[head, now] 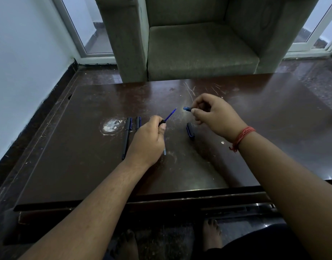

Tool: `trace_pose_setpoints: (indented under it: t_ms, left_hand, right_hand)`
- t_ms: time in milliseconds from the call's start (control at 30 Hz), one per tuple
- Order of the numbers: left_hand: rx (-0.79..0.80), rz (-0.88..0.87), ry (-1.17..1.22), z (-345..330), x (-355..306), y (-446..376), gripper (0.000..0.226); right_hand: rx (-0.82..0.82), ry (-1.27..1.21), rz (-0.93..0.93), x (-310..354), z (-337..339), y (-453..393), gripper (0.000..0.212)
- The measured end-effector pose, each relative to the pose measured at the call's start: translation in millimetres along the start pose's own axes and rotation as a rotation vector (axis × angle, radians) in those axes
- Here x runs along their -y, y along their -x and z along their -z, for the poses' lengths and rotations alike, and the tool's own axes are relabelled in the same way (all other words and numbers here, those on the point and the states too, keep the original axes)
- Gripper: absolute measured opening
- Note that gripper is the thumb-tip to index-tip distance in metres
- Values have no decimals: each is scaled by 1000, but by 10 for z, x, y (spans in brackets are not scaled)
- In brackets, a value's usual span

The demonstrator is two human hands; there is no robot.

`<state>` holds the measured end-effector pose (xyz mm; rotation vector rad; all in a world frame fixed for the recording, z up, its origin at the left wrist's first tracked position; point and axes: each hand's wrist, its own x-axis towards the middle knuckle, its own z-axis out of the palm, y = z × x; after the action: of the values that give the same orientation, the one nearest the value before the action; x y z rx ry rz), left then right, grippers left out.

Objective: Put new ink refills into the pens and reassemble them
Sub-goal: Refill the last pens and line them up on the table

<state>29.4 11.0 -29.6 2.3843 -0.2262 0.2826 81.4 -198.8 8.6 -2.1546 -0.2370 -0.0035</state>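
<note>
One refill is in play: blue, thin, sticking out of a black pen barrel that the left hand grips with fingers curled round it, most of the barrel hidden in the fist. Long axis runs from about 7 o'clock at the fist up to 1 o'clock, metal tip leading and free in the air above the bench.

The right hand sits at roughly 2 o'clock from that tip, close but not touching. It pinches a small blue tip section between thumb and fingertips, other fingers loosely curled. The open end of the piece looks turned toward 9 o'clock, toward the refill, though blur makes that uncertain. My read: the next move needs the piece lined up on the refill axis and slid over the tip; the right hand is nearer and would carry it, while the left only has to hold the barrel steady. The two axes don't look collinear yet, so a slight tilt is needed first.

A loose cap lies on the bench at 6 o'clock from the right hand. A pale spent tube peeks out beside the left hand. At 9 o'clock from the left hand lies a full-length capped pen, and a second pen, partly hidden by the hand, lies parallel to it.

No brand, label or writing is legible anywhere; the light is too dim.
</note>
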Motion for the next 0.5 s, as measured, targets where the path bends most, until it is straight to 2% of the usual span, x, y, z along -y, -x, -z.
trace_pose_setpoints:
  t_ms: [133,500]
  left_hand:
    - [15,-6,-15,-3,-8,16,18]
    - [43,-27,-29,0,-41,20,15]
  right_hand:
    - [-39,-209,52,39,-23,-13,11]
    - [-34,-92,116,72,-48,9,16]
